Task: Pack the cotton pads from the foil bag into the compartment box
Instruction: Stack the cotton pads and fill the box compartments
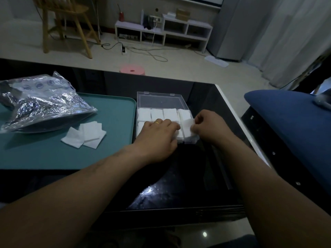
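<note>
Over the clear plastic compartment box (pixel 162 102), my right hand (pixel 209 126) pinches a soft, featherlight white cotton pad (pixel 188 123) by its edge. My left hand (pixel 157 135) presses packed pads (pixel 141 127) flat.

This looks like a home living room. A tall pale wooden chair (pixel 66 24) stands at upper left. At top centre, a low white open shelf unit (pixel 164 31) trails grey cables (pixel 152 52) over the pale tiled floor (pixel 197 68). Long light curtains (pixel 286 42) hang at upper right, and a round pink plastic stool (pixel 132 69) sits mid-frame.
</note>
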The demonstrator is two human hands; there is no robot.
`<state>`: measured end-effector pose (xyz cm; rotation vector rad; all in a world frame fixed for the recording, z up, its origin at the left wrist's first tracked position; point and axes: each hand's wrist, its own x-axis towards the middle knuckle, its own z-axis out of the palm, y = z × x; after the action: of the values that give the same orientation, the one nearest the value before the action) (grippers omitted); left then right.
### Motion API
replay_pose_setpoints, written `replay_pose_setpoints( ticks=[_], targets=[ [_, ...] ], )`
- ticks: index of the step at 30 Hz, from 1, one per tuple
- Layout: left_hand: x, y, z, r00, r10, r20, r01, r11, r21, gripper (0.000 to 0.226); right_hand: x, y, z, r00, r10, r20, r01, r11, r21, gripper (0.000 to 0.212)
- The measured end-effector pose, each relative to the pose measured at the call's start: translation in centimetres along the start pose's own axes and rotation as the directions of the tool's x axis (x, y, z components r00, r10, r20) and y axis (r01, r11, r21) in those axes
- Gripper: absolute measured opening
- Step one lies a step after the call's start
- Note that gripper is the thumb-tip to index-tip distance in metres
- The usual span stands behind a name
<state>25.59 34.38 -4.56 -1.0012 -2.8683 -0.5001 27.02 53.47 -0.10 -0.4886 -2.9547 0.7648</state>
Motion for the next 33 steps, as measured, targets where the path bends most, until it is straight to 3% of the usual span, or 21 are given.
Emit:
replay_pose_setpoints(
  ticks=[5,9,14,20,25,28,30,33],
  targets=[
    [0.6,0.3,0.7,1.000,0.007,0.006,-0.007,0.997,0.076,0.057,0.7,-0.4,0.3,1.000,-0.016,0.025,0.018,0.996,-0.086,0.007],
    [1.2,0.9,0.8,1.000,-0.016,0.025,0.013,0.993,0.120,0.057,0.6,-0.3,1.3,0.995,-0.060,-0.081,0.042,0.976,-0.213,0.011],
    [0.8,1.4,0.8,0.998,0.050,-0.022,-0.047,0.990,0.130,0.057,0.5,1.2,1.9,0.993,-0.039,-0.111,0.023,0.989,-0.144,0.020],
    [-0.2,1.6,0.6,0.995,0.100,-0.022,-0.097,0.989,0.109,0.059,0.2,1.4,2.3,0.962,-0.140,-0.235,0.106,0.983,-0.151,0.019],
    [-2.9,0.3,0.5,0.999,0.017,0.034,-0.022,0.992,0.123,0.065,-0.6,0.4,2.9,0.965,-0.235,-0.116,0.195,0.939,-0.282,0.018],
    [-3.6,-0.5,0.2,1.000,0.027,0.006,-0.028,0.988,0.151,0.066,-0.7,-0.2,2.9,0.945,-0.256,-0.202,0.172,0.917,-0.360,0.022],
    [-3.9,-1.1,-0.2,0.999,0.014,-0.045,-0.007,0.986,0.164,0.063,-1.0,-0.9,3.1,0.936,-0.286,-0.207,0.199,0.911,-0.360,0.021],
    [-4.4,-1.7,-0.3,1.000,0.020,-0.007,-0.019,0.983,0.185,0.059,-2.0,-1.8,3.9,0.931,-0.341,-0.127,0.291,0.907,-0.305,0.016]
  ],
)
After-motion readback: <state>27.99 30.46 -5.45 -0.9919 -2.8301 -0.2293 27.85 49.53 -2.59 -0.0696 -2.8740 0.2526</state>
